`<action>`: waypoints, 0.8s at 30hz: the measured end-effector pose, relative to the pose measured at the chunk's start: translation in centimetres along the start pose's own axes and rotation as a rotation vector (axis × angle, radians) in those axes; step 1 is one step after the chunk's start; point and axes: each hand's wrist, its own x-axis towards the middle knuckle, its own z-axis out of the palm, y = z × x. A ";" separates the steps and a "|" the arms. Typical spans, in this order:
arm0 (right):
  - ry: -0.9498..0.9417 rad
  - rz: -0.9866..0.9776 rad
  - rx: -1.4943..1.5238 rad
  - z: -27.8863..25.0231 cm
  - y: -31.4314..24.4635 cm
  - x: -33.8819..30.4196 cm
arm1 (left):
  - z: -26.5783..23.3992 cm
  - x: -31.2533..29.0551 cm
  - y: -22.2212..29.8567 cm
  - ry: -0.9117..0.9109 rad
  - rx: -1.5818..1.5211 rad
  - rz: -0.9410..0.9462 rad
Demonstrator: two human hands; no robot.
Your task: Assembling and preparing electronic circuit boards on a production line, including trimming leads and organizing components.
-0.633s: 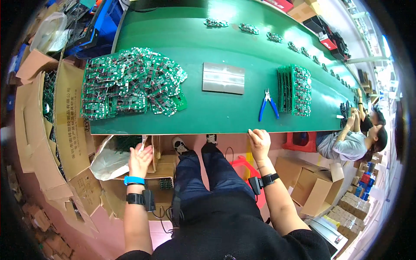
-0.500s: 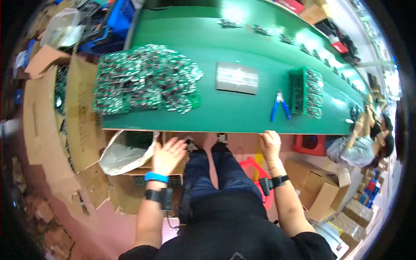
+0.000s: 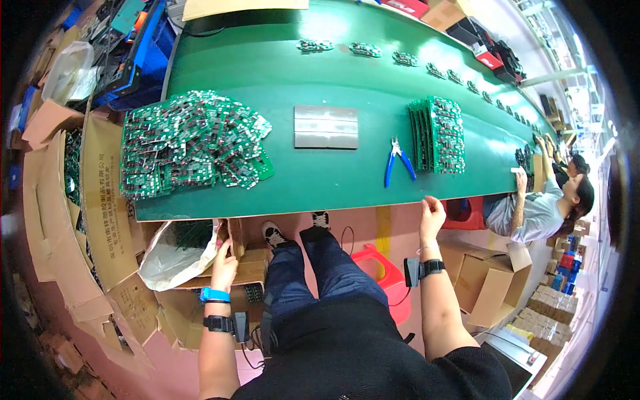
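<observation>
My left hand [image 3: 225, 265] has its fingers closed at the right rim of a white plastic bag [image 3: 168, 265] below the table's front edge. Dark green pieces lie inside the bag. My right hand [image 3: 432, 219] hangs just in front of the table edge, fingers curled together, with nothing visible in them. Nearest to it on the green table [image 3: 320, 187] lie blue-handled cutting pliers [image 3: 399, 163], jaws pointing away. Behind the pliers, to the right, stands a stack of green circuit boards [image 3: 445, 137]. A grey metal block [image 3: 326, 141] sits mid-table. To its left spreads a heap of circuit boards [image 3: 193, 143].
Small board assemblies [image 3: 365, 50] form a row along the far side. An open carton [image 3: 107, 200] stands at the left. Right of my legs are a red stool [image 3: 393, 287] and an open box [image 3: 485, 283]. A co-worker [image 3: 530, 213] sits farther right.
My left hand has moved left and down from open beside the bag to closed at its rim. My right hand has shifted slightly right. The view has turned, moving the table's things left.
</observation>
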 end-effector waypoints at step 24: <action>-0.899 -0.238 0.125 5.4 -12.5 -5.3 | -0.3 -0.1 -5.5 0.068 -0.087 -0.054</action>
